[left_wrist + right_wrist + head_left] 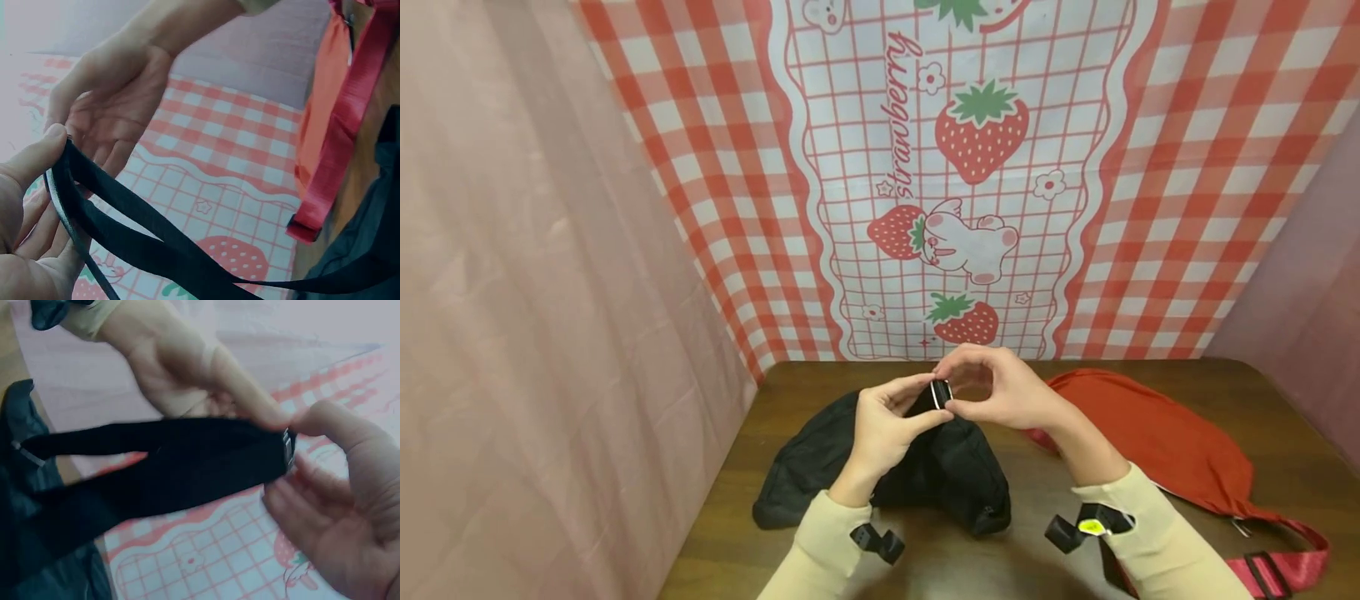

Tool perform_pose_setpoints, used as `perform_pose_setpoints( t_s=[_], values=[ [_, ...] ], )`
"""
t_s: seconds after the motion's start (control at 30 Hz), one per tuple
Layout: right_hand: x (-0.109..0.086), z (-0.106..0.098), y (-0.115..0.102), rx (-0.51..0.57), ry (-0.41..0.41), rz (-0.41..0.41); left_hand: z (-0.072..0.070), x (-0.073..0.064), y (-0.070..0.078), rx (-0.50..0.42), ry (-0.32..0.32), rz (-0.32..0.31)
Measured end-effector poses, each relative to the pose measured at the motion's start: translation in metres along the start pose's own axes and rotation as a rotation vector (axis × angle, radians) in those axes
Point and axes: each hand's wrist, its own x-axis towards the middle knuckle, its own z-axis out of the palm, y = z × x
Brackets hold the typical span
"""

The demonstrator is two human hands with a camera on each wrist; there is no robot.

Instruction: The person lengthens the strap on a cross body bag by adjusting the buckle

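Both hands are raised over a black bag (808, 471) that lies on the table. Between them they hold a small strap buckle (936, 395) with a silvery edge, on a black webbing strap (206, 465). My left hand (883, 425) pinches the strap at the buckle between thumb and fingers. From the other side, my right hand (1011, 387) grips the buckle's edge with its thumb and fingertips. Down from the hands the black strap runs in two layers toward the bag, as the left wrist view shows.
To the right on the brown wooden table (745, 567) lies an orange-red bag (1150, 433) with a pink-red strap (1303, 567) and a dark slider. Behind the table hangs a red-and-white checked cloth with strawberries (981, 137). A pale curtain (550, 333) hangs at the left.
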Motion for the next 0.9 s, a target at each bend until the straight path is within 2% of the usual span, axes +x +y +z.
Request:
perform_pose_setpoints(
  t_s=[0.1, 0.17, 0.23, 0.3, 0.37, 0.43, 0.6, 0.67, 0.77, 0.9],
  values=[
    [0.002, -0.001, -0.005, -0.130, 0.015, 0.047, 0.001, -0.001, -0.003, 0.021, 0.005, -0.013],
    [0.002, -0.001, -0.007, -0.172, 0.035, 0.071, 0.002, -0.002, -0.004, 0.030, 0.010, -0.023],
    [0.002, 0.000, -0.007, -0.138, 0.054, 0.092, 0.002, -0.003, -0.004, 0.034, 0.015, -0.027],
    [0.002, -0.001, -0.007, -0.052, 0.077, 0.109, 0.001, -0.003, -0.004, 0.039, 0.019, -0.026],
    [0.001, -0.002, -0.007, 0.037, 0.099, 0.112, 0.000, -0.002, -0.004, 0.044, 0.023, -0.030],
    [0.001, -0.002, -0.006, 0.081, 0.103, 0.101, -0.001, -0.002, -0.003, 0.048, 0.023, -0.037],
    [0.001, 0.001, -0.003, -0.039, 0.071, 0.066, -0.001, -0.002, -0.002, 0.038, 0.013, -0.046],
    [0.001, 0.003, -0.002, -0.047, 0.079, 0.060, 0.000, -0.002, -0.002, 0.034, 0.009, -0.040],
    [0.002, 0.005, -0.002, 0.043, 0.127, 0.066, -0.001, -0.002, -0.002, 0.037, 0.011, -0.027],
    [0.003, 0.009, -0.002, 0.228, 0.178, 0.093, -0.003, -0.002, -0.001, 0.052, 0.017, -0.025]
  ],
)
